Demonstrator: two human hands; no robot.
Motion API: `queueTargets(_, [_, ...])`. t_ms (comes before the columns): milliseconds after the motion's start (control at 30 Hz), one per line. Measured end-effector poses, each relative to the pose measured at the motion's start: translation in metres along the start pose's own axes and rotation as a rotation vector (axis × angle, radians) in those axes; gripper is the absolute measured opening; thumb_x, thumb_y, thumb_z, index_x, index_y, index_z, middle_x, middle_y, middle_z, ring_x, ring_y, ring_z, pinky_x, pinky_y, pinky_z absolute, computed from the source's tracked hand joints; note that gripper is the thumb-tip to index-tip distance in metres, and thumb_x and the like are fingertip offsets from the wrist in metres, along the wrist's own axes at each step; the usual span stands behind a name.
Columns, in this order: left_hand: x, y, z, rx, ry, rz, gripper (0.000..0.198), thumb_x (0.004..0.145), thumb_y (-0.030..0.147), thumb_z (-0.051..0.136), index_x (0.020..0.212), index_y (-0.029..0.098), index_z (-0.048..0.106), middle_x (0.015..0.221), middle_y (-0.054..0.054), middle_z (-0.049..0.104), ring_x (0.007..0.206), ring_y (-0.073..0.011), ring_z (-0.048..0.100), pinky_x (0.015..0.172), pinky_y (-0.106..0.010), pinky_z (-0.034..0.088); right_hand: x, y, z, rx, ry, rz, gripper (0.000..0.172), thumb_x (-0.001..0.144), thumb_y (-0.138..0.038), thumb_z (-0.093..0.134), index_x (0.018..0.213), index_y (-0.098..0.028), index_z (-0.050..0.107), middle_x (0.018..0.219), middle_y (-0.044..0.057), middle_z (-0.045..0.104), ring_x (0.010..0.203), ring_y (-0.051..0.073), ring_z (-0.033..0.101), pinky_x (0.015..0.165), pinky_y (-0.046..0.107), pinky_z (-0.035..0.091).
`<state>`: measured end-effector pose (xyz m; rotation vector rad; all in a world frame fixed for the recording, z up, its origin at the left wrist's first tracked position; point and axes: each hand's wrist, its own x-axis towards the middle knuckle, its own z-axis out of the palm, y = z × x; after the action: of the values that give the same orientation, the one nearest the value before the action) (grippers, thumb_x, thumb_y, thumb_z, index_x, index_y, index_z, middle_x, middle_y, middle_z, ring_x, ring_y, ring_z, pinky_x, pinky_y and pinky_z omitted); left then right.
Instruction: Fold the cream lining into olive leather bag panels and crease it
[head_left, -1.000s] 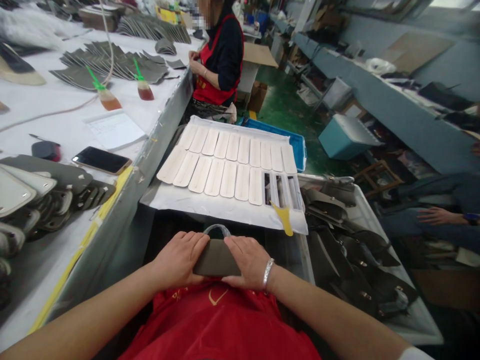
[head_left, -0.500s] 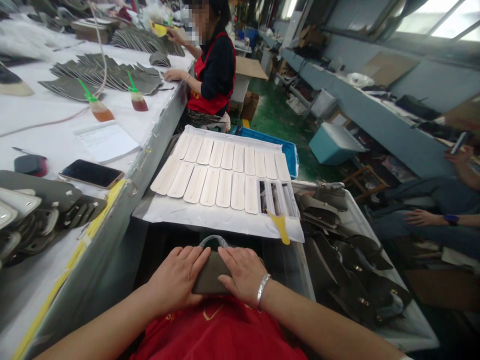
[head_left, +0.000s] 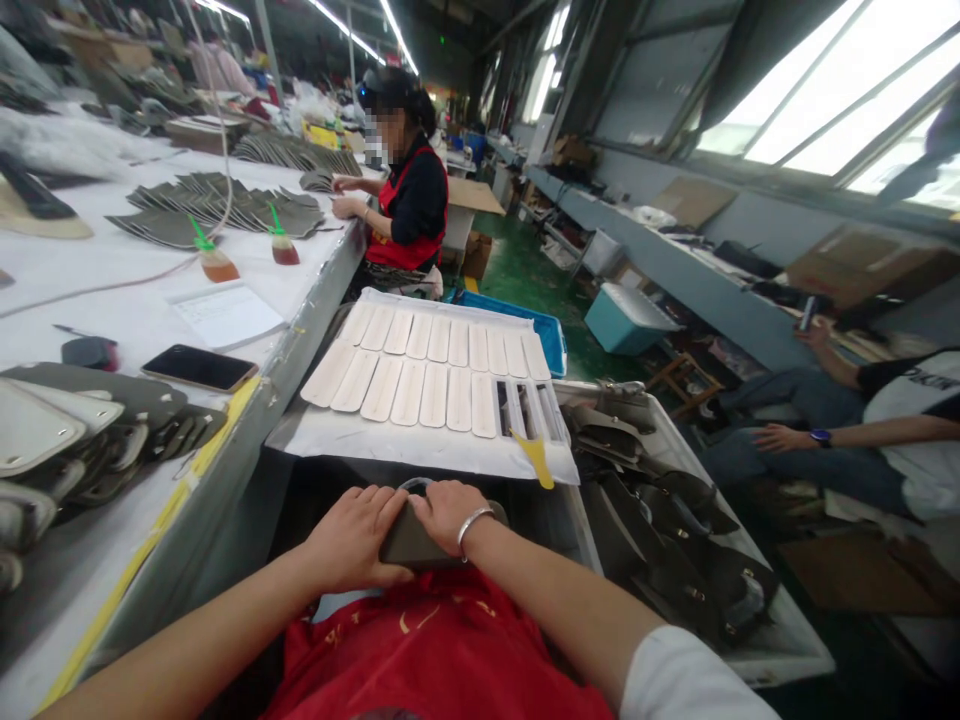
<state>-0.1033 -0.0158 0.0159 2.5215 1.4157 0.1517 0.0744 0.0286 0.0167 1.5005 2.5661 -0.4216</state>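
Against my red apron, at the bottom centre, I hold a dark grey-green handbag (head_left: 409, 542) with a looped, plastic-wrapped handle at its top. My left hand (head_left: 354, 540) wraps the bag's left side, thumb below and fingers over the upper edge. Across the upper right of it lies my right hand (head_left: 452, 512), fingers bent over the top near the handle. The bag's far side and the fingertips behind it are hidden. Just beyond the hands, a white-covered board (head_left: 442, 448) bears two rows of pale oblong pieces (head_left: 406, 392) and a yellow tool (head_left: 535, 458).
A white bin (head_left: 787, 655) of similar dark bags is to my right. On the left-hand table are a phone (head_left: 199, 368), a notepad (head_left: 225, 315), glue bottles (head_left: 283, 247) and stacked pieces. A co-worker (head_left: 412, 200) sits beyond; another person (head_left: 900, 430) sits at right.
The view has tilted up and turned slightly right. My right hand has shifted left over the bag, closer to my left hand. The co-worker's raised hand has come down to the table edge.
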Motion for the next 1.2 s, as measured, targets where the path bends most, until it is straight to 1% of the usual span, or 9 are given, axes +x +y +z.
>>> queueTargets(67, [0.004, -0.003, -0.003, -0.082, 0.001, -0.023, 0.066, 0.078, 0.065, 0.039, 0.124, 0.017, 0.045, 0.119, -0.01, 0.056, 0.105, -0.0254, 0.052, 0.089, -0.037, 0.037, -0.003, 0.001, -0.002, 0.0, 0.024, 0.005, 0.055, 0.091, -0.053, 0.02, 0.094, -0.016, 0.06, 0.095, 0.012, 0.065, 0.091, 0.026, 0.059, 0.073, 0.037, 0.043])
queueTargets(133, [0.013, -0.004, -0.005, -0.122, 0.013, -0.084, 0.051, 0.091, 0.051, 0.019, 0.12, 0.021, 0.048, 0.115, -0.006, 0.06, 0.101, -0.0191, 0.056, 0.083, -0.031, 0.041, -0.002, 0.005, -0.005, 0.011, 0.039, 0.019, 0.053, 0.093, -0.05, 0.018, 0.095, -0.017, 0.059, 0.095, 0.009, 0.065, 0.09, 0.023, 0.06, 0.072, 0.033, 0.044])
queueTargets(200, [0.024, -0.002, -0.004, -0.095, 0.046, -0.151, 0.053, 0.094, 0.041, 0.009, 0.109, 0.018, 0.055, 0.102, -0.008, 0.065, 0.092, -0.0197, 0.06, 0.078, -0.032, 0.042, 0.0, 0.013, -0.008, 0.021, 0.057, 0.055, 0.052, 0.095, -0.043, 0.012, 0.098, -0.017, 0.057, 0.094, 0.008, 0.066, 0.087, 0.019, 0.061, 0.071, 0.03, 0.044])
queueTargets(333, [0.034, 0.006, 0.009, -0.013, 0.064, -0.185, 0.05, 0.093, 0.042, 0.018, 0.09, 0.015, 0.06, 0.084, -0.011, 0.065, 0.082, -0.0259, 0.059, 0.073, -0.039, 0.041, 0.002, 0.027, -0.003, -0.004, 0.075, 0.127, 0.054, 0.095, -0.044, 0.014, 0.095, -0.012, 0.059, 0.089, 0.013, 0.066, 0.084, 0.023, 0.062, 0.072, 0.033, 0.043])
queueTargets(533, [0.04, 0.006, 0.02, 0.017, 0.037, -0.194, 0.049, 0.093, 0.038, 0.018, 0.092, 0.016, 0.061, 0.085, -0.011, 0.063, 0.082, -0.0251, 0.057, 0.071, -0.038, 0.041, 0.0, 0.028, 0.008, -0.011, 0.094, 0.136, 0.056, 0.094, -0.046, 0.016, 0.092, -0.013, 0.061, 0.091, 0.015, 0.065, 0.089, 0.026, 0.06, 0.078, 0.037, 0.041])
queueTargets(767, [0.035, 0.013, 0.013, 0.078, 0.051, -0.163, 0.045, 0.093, 0.037, 0.02, 0.092, 0.019, 0.061, 0.083, -0.008, 0.065, 0.081, -0.0252, 0.059, 0.071, -0.038, 0.043, -0.006, 0.03, -0.003, 0.085, 0.145, 0.15, 0.047, 0.091, -0.048, 0.032, 0.096, -0.011, 0.06, 0.094, 0.016, 0.064, 0.091, 0.028, 0.059, 0.079, 0.038, 0.042])
queueTargets(967, [0.028, 0.006, 0.019, 0.07, 0.07, -0.19, 0.04, 0.092, 0.034, 0.026, 0.121, 0.019, 0.049, 0.118, -0.01, 0.059, 0.105, -0.0243, 0.056, 0.086, -0.039, 0.041, -0.027, 0.065, -0.002, 0.287, 0.156, 0.324, 0.054, 0.097, -0.029, 0.004, 0.103, -0.014, 0.056, 0.095, 0.011, 0.065, 0.087, 0.016, 0.061, 0.076, 0.028, 0.044])
queueTargets(1067, [0.031, 0.004, 0.026, 0.096, 0.037, -0.179, 0.04, 0.09, 0.029, 0.027, 0.122, 0.021, 0.048, 0.126, -0.01, 0.054, 0.11, -0.025, 0.053, 0.086, -0.039, 0.042, -0.035, 0.062, 0.01, 0.392, 0.164, 0.405, 0.044, 0.095, -0.04, 0.022, 0.109, -0.013, 0.054, 0.104, 0.015, 0.061, 0.102, 0.023, 0.056, 0.088, 0.036, 0.04])
queueTargets(1200, [0.033, 0.005, 0.032, 0.217, 0.021, -0.107, 0.042, 0.088, 0.023, 0.028, 0.124, 0.02, 0.048, 0.133, -0.012, 0.047, 0.115, -0.0297, 0.048, 0.089, -0.045, 0.039, -0.033, 0.055, 0.013, 0.635, 0.241, 0.48, 0.047, 0.087, -0.044, 0.045, 0.123, -0.015, 0.047, 0.128, 0.018, 0.047, 0.125, 0.027, 0.034, 0.103, 0.046, 0.022])
